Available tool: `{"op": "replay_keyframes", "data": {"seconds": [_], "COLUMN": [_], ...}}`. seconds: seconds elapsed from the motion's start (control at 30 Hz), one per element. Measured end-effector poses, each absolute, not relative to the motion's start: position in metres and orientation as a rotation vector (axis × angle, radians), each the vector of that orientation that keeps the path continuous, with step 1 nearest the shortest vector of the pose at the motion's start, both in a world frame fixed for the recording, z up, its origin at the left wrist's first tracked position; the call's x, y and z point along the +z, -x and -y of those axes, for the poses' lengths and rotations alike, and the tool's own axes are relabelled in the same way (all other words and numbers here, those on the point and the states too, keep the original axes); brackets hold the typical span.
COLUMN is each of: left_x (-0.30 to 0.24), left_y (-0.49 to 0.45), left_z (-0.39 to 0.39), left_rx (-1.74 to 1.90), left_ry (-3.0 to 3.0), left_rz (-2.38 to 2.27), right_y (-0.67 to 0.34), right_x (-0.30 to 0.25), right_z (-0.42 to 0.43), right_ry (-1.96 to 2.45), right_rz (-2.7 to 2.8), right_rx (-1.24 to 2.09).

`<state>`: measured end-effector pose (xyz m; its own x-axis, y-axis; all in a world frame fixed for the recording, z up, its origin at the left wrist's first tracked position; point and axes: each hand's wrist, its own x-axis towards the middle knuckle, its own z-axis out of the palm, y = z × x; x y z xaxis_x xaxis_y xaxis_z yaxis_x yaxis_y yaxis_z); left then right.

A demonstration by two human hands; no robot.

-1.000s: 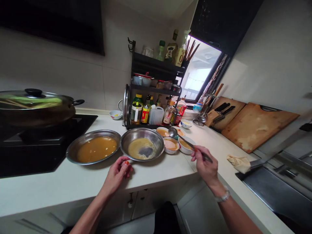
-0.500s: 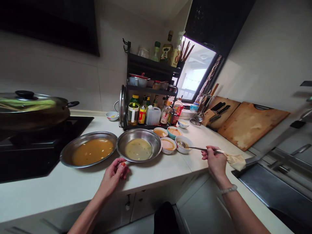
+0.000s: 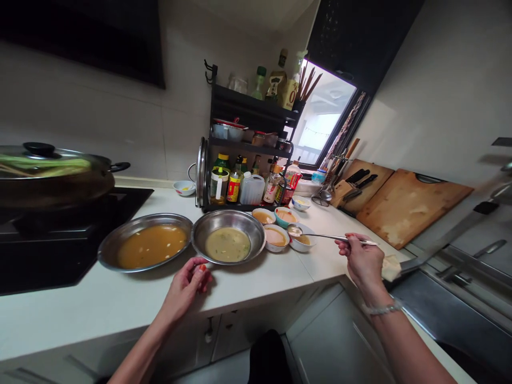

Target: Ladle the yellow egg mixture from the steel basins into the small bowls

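My right hand pinches the handle of a long metal spoon. The spoon's head is raised over the rim of a small white bowl with yellowish liquid, close to a neighbouring white bowl of orange-brown liquid. My left hand is loosely curled and holds nothing, its fingers apart. Its index finger is at the near rim of a steel basin of pale, cloudy liquid with green bits; whether it touches is unclear. Left of that stands another steel basin with orange-brown liquid and pale pieces.
A lidded pan stands on the black stove at left. Behind the basins is a black rack of bottles and jars. More small bowls stand near it. Cutting boards and a knife block lean at right, beside the sink.
My right hand has lifted the spoon's head out of the small white bowl and a little leftward, to its rim. My left hand stays at the basin.
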<state>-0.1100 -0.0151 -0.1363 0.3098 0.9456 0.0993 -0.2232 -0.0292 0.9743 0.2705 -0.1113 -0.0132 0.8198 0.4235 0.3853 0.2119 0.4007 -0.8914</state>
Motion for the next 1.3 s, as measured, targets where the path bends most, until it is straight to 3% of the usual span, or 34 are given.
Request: {"op": "replay_keyframes", "data": {"seconds": [0.37,0.67,1.0,1.3], "left_x": [-0.139,-0.140,-0.135,-0.129], "left_y": [0.109,0.110,0.110,0.109], "left_z": [0.014,0.014,0.016,0.018], "left_rx": [1.121,1.118,1.121,1.110], "left_ry": [-1.231,-1.239,-1.195,-1.176], "left_rz": [-0.759,-0.758,-0.775,-0.820], "right_y": [-0.192,-0.167,-0.250,-0.274], "right_x": [-0.014,-0.038,-0.038,-0.053], "right_z": [0.079,0.099,0.116,0.116], "right_ry": [1.154,1.006,1.531,1.565], "right_rz": [0.889,1.690,1.185,0.950], "right_rx": [0.344,-0.041,-0.346,-0.114]}}
